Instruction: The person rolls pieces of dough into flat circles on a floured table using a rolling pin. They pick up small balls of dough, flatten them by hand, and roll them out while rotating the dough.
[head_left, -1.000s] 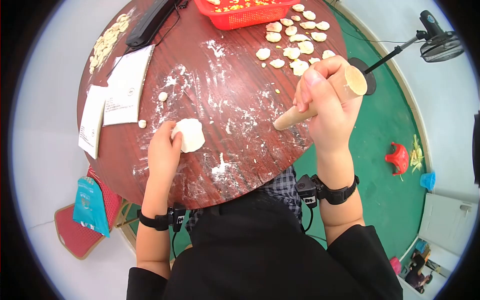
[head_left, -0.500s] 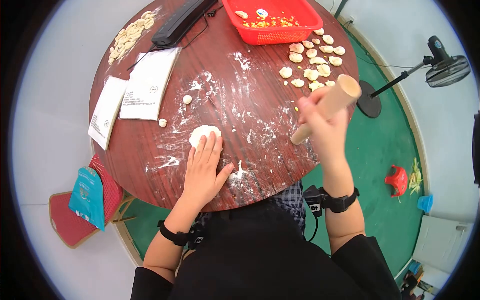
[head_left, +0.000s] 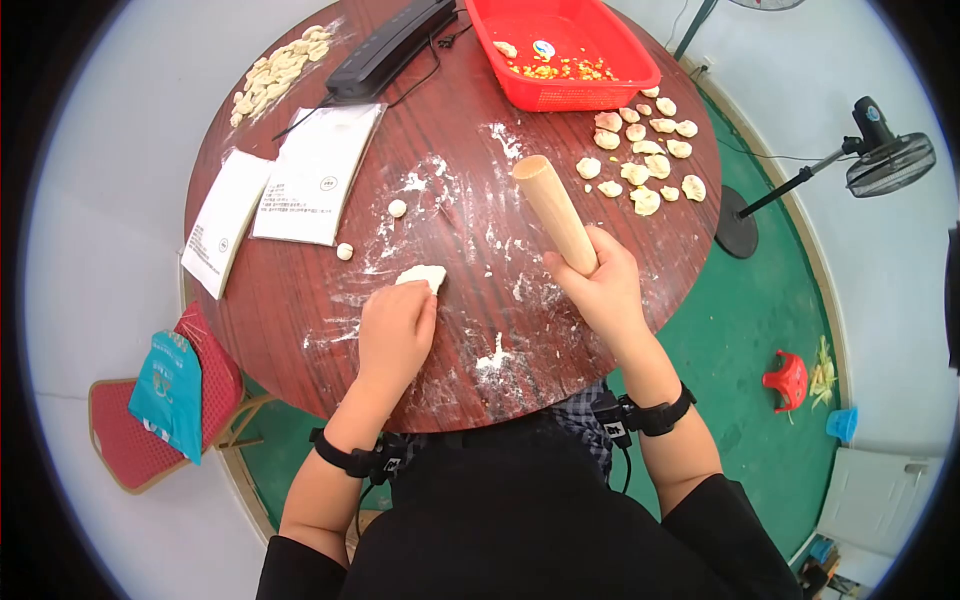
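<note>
My left hand (head_left: 393, 328) is closed on the near edge of a flat white dough wrapper (head_left: 424, 276), its fingers curled so that most of the wrapper's near side is hidden. In my right hand (head_left: 604, 285) a wooden rolling pin (head_left: 556, 212) is gripped round its lower part, tilted with its far end up and to the left, clear of the dough. Two small dough balls, one dough ball (head_left: 397, 208) and a second dough ball (head_left: 345, 252), lie just beyond my left hand. Loose flour (head_left: 492, 354) is scattered over the tabletop between my hands.
A red basket (head_left: 585, 97) with chopped filling stands at the far side. Several dumplings (head_left: 648, 168) lie right of it, and more dough pieces (head_left: 283, 72) at far left. White packets (head_left: 318, 175) and a black appliance (head_left: 390, 50) occupy the left. A fan (head_left: 888, 165) stands right of the table.
My left hand has gone from lying flat on the wrapper to curling round its edge. The rolling pin in my right hand has moved left and now leans the other way.
</note>
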